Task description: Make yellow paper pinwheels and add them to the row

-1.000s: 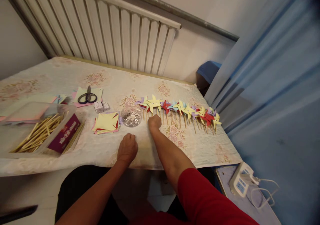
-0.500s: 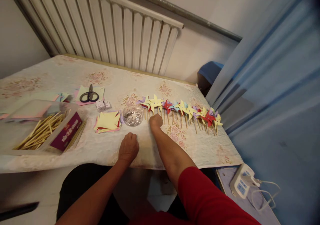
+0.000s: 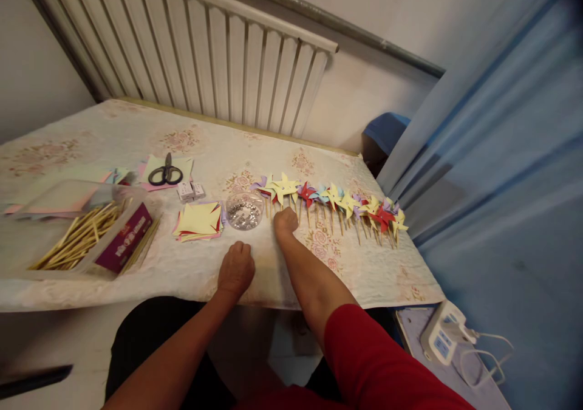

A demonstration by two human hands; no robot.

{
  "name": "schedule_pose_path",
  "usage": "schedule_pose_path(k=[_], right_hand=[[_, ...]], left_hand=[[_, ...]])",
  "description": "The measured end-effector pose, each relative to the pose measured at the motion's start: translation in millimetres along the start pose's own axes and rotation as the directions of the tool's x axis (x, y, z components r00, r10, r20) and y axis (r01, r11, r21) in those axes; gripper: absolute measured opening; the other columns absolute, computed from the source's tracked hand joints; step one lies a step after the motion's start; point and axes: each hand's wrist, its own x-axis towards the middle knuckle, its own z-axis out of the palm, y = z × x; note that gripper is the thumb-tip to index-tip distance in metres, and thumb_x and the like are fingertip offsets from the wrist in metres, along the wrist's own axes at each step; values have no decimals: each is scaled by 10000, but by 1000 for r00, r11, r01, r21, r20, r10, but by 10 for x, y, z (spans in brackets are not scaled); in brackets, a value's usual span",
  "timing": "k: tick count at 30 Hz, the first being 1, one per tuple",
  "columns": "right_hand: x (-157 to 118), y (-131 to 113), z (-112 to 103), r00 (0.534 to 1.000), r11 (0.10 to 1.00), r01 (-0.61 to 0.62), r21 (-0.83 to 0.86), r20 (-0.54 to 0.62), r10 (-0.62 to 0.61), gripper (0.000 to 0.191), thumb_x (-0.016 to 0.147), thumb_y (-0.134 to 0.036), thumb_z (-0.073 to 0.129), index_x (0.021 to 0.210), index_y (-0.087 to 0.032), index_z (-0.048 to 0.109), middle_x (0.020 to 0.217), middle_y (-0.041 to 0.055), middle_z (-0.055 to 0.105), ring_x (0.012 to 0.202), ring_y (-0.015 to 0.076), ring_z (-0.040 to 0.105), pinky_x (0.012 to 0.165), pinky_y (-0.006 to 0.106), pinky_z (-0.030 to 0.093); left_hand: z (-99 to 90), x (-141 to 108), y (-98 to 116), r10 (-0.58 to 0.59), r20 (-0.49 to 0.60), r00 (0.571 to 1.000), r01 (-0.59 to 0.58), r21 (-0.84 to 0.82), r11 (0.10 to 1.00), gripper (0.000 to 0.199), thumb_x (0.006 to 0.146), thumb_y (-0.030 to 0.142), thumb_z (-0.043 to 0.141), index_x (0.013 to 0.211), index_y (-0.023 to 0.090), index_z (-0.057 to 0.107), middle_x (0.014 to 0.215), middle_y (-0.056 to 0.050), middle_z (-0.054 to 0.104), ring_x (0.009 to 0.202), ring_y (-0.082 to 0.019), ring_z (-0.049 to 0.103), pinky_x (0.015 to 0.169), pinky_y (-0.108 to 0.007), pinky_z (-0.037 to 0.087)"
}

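My left hand rests on the tablecloth near the front edge, fingers curled under; whether it holds anything is hidden. Farther right and back, my right hand is closed at the sticks below a yellow pinwheel; its fingertips are hidden. A row of paper pinwheels on sticks, with a red one among them, runs to the right. Left of my right hand is a clear round dish of small metallic pieces. Beside the dish lies a stack of cut paper squares.
An open plastic box of thin sticks stands at the left. Scissors lie on paper, near two small white boxes. A power strip sits beyond the table's right front corner. A radiator stands behind.
The whole view has shifted slightly, so everything appears a little farther right. Both hands stay in nearly the same places on the table.
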Motion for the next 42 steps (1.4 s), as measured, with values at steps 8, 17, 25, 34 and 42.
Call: schedule_pose_path(k=[8,17,25,34,42], right_hand=[[0,32,-4,1000,1000,-3,13,-2,3,296,929,-144,466,1081,-126,719,1037,199,727,1004,297,713,779,350,531],[23,65,-34,1000,999,-17,29,14,16,267,899,-149,514,1054,-109,727,988,204,730,953,300,713,727,330,517],[-51,85,-91,1000,1000,24,18,-5,-24,274,914,-136,489,1096,-100,690,1013,202,731,988,297,711,755,328,507],[-323,327,-74,993,993,115,-17,-20,-116,191,937,-212,504,1068,-172,637,1017,135,742,958,260,699,745,304,463],[-779,630,-39,944,938,328,-109,2,-330,173,977,-215,470,1019,-202,637,858,48,732,764,185,658,661,261,357]], left_hand=[[-5,-2,1,1,5,1000,-1,16,1000,144,902,124,458,913,157,598,976,-129,583,941,-267,541,838,-392,444],[-44,2,15,-7,18,1000,7,12,1000,143,901,119,462,910,164,597,987,-135,594,952,-270,538,843,-403,442],[-36,7,14,-3,14,1000,3,24,1000,147,905,123,454,911,153,597,981,-129,583,953,-262,540,848,-388,444],[-12,7,8,-2,0,1000,2,7,1000,166,909,128,437,932,153,600,992,-137,572,964,-273,535,852,-396,445],[12,6,11,-26,1,1000,26,-32,999,188,906,117,425,951,159,603,1013,-141,576,976,-280,538,854,-401,447]])
